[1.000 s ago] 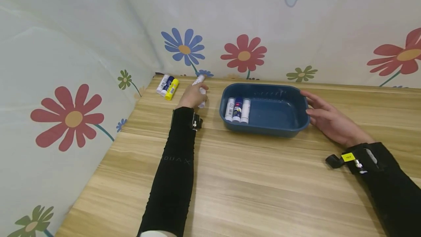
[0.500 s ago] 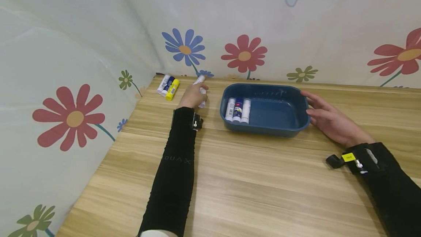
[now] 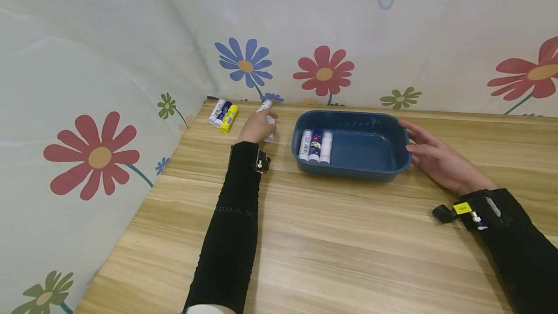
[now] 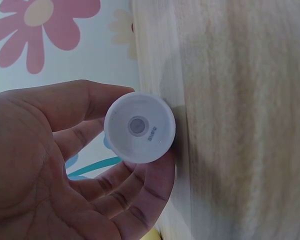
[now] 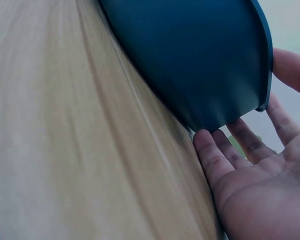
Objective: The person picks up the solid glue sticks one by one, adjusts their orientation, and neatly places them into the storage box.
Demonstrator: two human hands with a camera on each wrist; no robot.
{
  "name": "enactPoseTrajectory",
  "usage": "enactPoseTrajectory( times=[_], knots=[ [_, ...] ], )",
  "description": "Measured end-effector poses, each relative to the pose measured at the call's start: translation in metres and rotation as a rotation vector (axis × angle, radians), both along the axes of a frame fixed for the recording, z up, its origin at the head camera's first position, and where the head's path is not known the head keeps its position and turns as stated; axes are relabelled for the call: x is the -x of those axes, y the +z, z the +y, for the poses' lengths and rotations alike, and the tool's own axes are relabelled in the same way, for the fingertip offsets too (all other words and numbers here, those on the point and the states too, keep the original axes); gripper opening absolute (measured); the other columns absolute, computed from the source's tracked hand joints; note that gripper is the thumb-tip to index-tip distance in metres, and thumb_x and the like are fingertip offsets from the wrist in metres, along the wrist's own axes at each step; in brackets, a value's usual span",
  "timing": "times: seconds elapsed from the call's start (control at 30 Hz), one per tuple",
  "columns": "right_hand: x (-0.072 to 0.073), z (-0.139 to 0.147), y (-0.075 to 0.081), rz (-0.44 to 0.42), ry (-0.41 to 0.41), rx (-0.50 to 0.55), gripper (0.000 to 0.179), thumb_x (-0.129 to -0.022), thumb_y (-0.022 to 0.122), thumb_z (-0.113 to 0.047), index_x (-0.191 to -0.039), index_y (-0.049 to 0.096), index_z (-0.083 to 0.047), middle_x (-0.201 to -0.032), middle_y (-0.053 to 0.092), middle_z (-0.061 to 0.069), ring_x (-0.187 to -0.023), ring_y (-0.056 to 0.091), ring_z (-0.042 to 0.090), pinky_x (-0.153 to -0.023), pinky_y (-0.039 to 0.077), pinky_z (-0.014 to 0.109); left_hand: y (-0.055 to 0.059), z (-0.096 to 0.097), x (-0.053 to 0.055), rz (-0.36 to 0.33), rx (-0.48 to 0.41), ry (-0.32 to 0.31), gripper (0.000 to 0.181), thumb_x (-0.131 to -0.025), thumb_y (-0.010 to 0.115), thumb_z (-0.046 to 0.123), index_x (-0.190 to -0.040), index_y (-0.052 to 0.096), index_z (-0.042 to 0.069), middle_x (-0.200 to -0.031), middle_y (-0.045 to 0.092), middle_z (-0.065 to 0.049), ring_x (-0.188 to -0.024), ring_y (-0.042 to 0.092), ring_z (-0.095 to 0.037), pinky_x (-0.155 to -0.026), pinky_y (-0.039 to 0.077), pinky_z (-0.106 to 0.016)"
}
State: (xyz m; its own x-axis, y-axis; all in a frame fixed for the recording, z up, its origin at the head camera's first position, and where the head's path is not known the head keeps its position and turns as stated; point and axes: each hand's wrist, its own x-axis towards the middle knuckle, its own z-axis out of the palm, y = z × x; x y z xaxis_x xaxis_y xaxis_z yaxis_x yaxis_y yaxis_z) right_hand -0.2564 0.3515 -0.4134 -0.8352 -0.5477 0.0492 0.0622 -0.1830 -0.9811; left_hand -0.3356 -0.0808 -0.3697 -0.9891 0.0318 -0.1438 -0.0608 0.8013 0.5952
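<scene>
My left hand (image 3: 258,126) grips a white glue stick (image 4: 140,127) between thumb and fingers, close over the table left of the blue bin. Its round end faces the left wrist camera, and the fingers cover its middle in the head view. My right hand (image 3: 440,159) rests its fingertips against the right end of the dark blue plastic bin (image 3: 366,151), fingers mostly straight. Inside, at the bin's left end, lie a white glue stick (image 3: 305,145), a dark blue glue stick (image 3: 315,145) and another white glue stick (image 3: 325,147), side by side.
Near the table's back left corner lie a white glue stick (image 3: 216,112), a dark blue one (image 3: 224,113) and a yellow one (image 3: 229,118). A flower-printed curtain (image 3: 348,23) borders the wooden table (image 3: 331,236) behind and on the left.
My left hand has shifted very slightly to the right with the white glue stick in its grip. The right hand and the bin have stayed in place.
</scene>
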Motion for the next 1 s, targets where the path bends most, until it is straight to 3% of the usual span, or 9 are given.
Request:
enactPoseTrajectory(
  times=[0.43, 0.7, 1.0],
  knots=[
    [0.0006, -0.0003, -0.0004, 0.001, 0.007, 0.013, 0.061, -0.104, 0.033, 0.000, -0.159, 0.014, -0.020, -0.163, -0.002, 0.007, -0.132, 0.043, 0.003, -0.099, 0.043, 0.016, 0.0032, 0.0029, -0.0012, 0.029, 0.004, -0.020, 0.036, -0.097, 0.054, 0.017, -0.133, 0.057, 0.018, -0.133, 0.052, -0.013, -0.102, 0.053, -0.028, -0.078, 0.045, -0.034],
    [0.0005, -0.0006, -0.0002, 0.001, 0.000, 0.006, 0.061, -0.104, 0.034, -0.001, -0.158, 0.015, -0.020, -0.162, 0.001, 0.007, -0.132, 0.043, 0.004, -0.098, 0.043, 0.017, 0.0064, 0.0057, -0.0015, 0.050, 0.029, -0.055, 0.030, -0.099, 0.053, 0.019, -0.126, 0.063, 0.017, -0.135, 0.054, -0.012, -0.107, 0.050, -0.028, -0.091, 0.043, -0.038],
    [0.0011, 0.0000, -0.0013, 0.006, 0.012, 0.025, 0.061, -0.104, 0.033, 0.000, -0.159, 0.014, -0.019, -0.163, 0.001, 0.007, -0.133, 0.043, 0.004, -0.099, 0.043, 0.017, 0.0075, 0.0090, -0.0006, 0.070, 0.026, -0.074, 0.030, -0.099, 0.052, 0.021, -0.126, 0.065, 0.017, -0.138, 0.054, -0.010, -0.102, 0.052, -0.026, -0.084, 0.044, -0.035]
  ],
)
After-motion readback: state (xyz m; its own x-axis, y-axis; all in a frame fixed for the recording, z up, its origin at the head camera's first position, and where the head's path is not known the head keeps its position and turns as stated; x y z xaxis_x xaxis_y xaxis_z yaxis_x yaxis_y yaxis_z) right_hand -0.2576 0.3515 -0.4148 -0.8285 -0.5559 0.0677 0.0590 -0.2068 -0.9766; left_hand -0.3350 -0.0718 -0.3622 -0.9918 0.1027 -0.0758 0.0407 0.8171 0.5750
